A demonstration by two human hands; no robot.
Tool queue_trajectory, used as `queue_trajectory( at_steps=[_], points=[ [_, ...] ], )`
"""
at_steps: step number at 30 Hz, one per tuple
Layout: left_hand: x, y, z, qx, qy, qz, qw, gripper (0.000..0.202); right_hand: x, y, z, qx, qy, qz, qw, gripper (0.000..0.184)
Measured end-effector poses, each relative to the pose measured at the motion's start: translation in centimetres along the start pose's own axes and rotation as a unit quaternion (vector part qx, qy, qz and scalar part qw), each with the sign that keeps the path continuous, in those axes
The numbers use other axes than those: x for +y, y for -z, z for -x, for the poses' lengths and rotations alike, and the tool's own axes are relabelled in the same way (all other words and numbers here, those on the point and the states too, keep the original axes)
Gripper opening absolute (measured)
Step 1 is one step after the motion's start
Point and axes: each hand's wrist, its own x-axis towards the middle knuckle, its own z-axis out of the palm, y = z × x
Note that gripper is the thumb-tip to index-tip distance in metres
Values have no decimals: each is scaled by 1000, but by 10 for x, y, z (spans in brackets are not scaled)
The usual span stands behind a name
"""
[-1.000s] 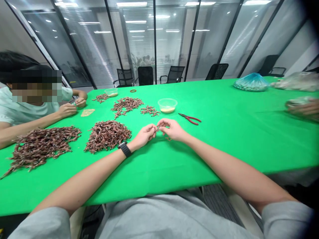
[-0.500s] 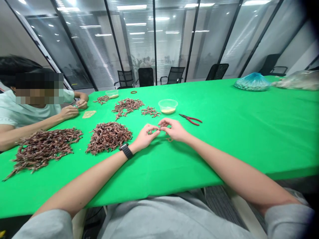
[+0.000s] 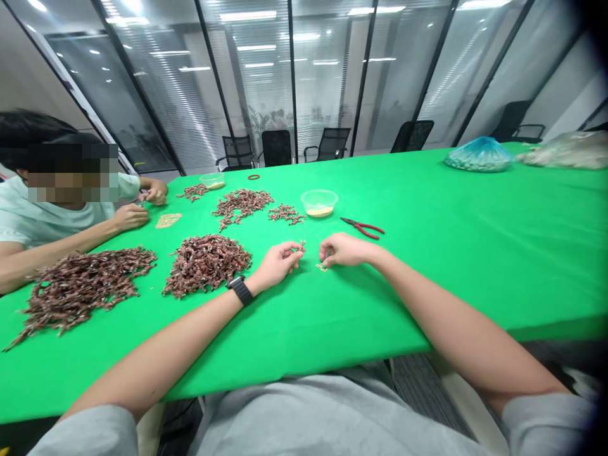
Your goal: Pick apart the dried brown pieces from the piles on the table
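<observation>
My left hand (image 3: 281, 261), with a dark watch on its wrist, pinches a small reddish-brown piece (image 3: 302, 246) with pale ends between thumb and fingertips. To its right, my right hand (image 3: 344, 249) is bent down to the table, thumb and fingers curled together. Its fingertips touch or hover just over a few tiny pale-yellow pieces (image 3: 322, 267) on the cloth. What those fingers hold, if anything, is too small to make out. Behind the hands stands a clear plastic bowl (image 3: 319, 204) with yellow bits in its bottom. Red-handled pliers (image 3: 363, 227) lie right of it.
Heaps of similar brown pieces lie at left, one large (image 3: 90, 282) and one near my left forearm (image 3: 206, 265), with smaller ones behind. At far left a co-worker's hands (image 3: 137, 209) work beside pale bits (image 3: 168, 220). A blue bag (image 3: 479, 155) sits far right on the green cloth (image 3: 451, 253).
My hands were together at the brown piece and are now apart. My right hand has moved right and down to the pale-yellow pieces; my left hand keeps the brown piece.
</observation>
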Motion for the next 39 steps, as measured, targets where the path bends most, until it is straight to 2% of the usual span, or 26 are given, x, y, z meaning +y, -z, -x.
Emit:
queue_trajectory(
  at_steps=[9,22,31,35,39],
  points=[
    [0,0,0,-5,-3,4,1000,46,-15,-2,2,-42,-37,84,995,11],
    [0,1,0,-10,-19,8,1000,45,-11,-4,-1,4,-14,-32,999,16],
    [-2,0,-2,-3,-7,53,999,49,-12,-12,-6,53,9,-149,987,11],
    [-3,0,-3,-5,-3,87,996,54,-16,-19,-9,101,41,-204,973,12],
    [-2,1,-2,-13,3,120,993,56,-19,-25,-11,156,55,-206,964,12]
  ],
)
